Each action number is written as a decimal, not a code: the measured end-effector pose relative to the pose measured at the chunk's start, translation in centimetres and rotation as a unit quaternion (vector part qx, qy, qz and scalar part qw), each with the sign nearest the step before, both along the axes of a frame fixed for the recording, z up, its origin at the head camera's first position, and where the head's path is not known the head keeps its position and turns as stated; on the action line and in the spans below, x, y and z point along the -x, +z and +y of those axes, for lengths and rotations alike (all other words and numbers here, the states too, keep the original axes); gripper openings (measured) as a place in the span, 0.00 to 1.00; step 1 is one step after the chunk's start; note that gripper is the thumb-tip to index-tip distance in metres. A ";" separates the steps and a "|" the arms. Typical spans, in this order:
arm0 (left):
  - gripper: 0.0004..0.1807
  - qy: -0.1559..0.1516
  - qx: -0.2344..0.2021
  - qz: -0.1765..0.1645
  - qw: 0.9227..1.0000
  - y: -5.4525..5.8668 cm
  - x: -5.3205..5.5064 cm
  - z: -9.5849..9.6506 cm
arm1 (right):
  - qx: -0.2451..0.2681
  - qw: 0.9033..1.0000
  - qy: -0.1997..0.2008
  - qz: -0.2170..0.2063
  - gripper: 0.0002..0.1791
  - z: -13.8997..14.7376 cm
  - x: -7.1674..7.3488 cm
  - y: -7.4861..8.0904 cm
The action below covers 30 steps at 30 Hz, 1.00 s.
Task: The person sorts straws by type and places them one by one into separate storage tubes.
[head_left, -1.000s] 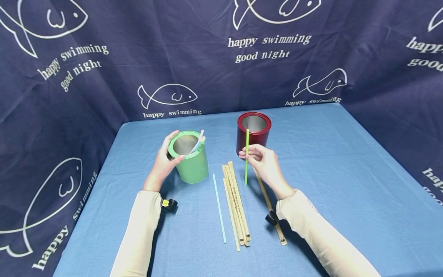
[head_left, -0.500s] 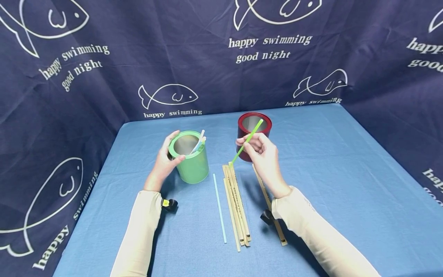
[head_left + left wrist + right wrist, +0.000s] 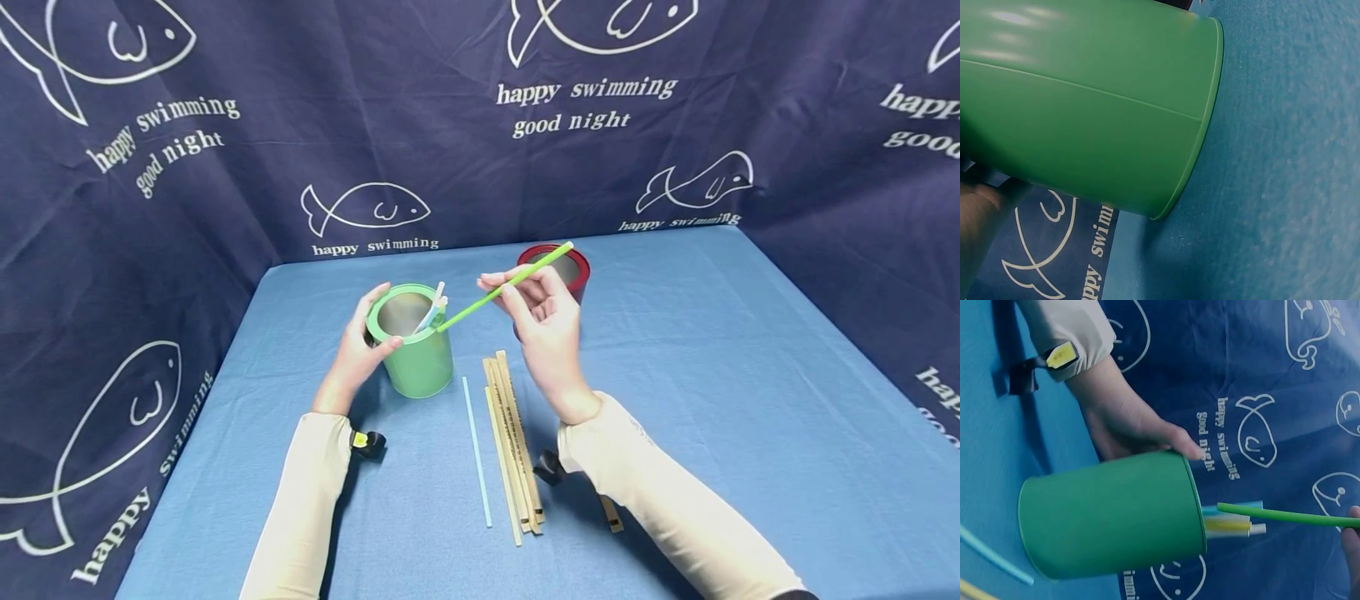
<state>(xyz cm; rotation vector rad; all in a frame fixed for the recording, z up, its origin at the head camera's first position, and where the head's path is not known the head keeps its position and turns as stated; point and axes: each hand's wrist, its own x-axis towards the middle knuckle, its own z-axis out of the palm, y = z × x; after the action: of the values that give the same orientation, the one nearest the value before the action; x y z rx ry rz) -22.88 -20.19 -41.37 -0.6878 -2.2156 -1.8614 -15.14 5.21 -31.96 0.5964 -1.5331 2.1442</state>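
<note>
Head view: pinching a green straw (image 3: 472, 308) between the thumb and fingers of the right hand (image 3: 551, 333), with pads pressed together on it and a slant from far right down toward the left. Holding its lower end at the right side of the mouth of a green can (image 3: 420, 367); impossible to tell here whether touching the rim. Gripping that can with the left hand (image 3: 357, 350), spread wide, with the thumb on the near rim and fingers round the left and far side. Leaning inside against the right rim: pale loose straws (image 3: 430, 315), slim and tubular. At the far right, partly behind the right hand: a glossy red can (image 3: 577, 279), round and metallic within. Near the middle: a thin light-blue straw (image 3: 477, 450), then a bundle of flat tan paper strips (image 3: 513, 450) just to its right, and a lone strip (image 3: 611, 513) farther right, mostly under the sleeve. Beneath everything, a soft, faintly creased blue cloth (image 3: 712, 375); behind, a navy curtain (image 3: 450, 125) printed with white fish and lettering.

Left wrist view: smooth green metal with glossy streaks, a raised straight seam and a curved bottom edge. Only a dim piece of the left hand beside it; impossible to judge the grip from here.

Right wrist view: pinching the green straw near the frame's edge, just outside the mouth of the green can. Poking out there: blue, yellow and white ends of the loose straws.
</note>
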 end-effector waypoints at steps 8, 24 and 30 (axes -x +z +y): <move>0.45 0.001 0.005 0.005 1.000 0.0 0.0 0.1 | 0.013 1.000 0.011 0.021 0.08 -1.7 0.4 0.1; 0.45 -0.006 0.000 0.004 1.000 0.0 0.0 0.1 | -0.095 0.994 -0.037 0.030 0.08 -2.8 1.5 -1.3; 0.45 -0.004 -0.001 0.005 1.000 0.0 0.1 0.1 | -0.111 0.993 -0.041 0.018 0.07 -3.5 2.3 -2.0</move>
<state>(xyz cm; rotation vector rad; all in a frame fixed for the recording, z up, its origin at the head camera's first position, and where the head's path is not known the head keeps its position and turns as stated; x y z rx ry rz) -23.01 -20.13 -41.42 -0.7056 -2.2070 -1.8608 -17.42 1.73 -33.98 0.6287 -1.7580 1.9064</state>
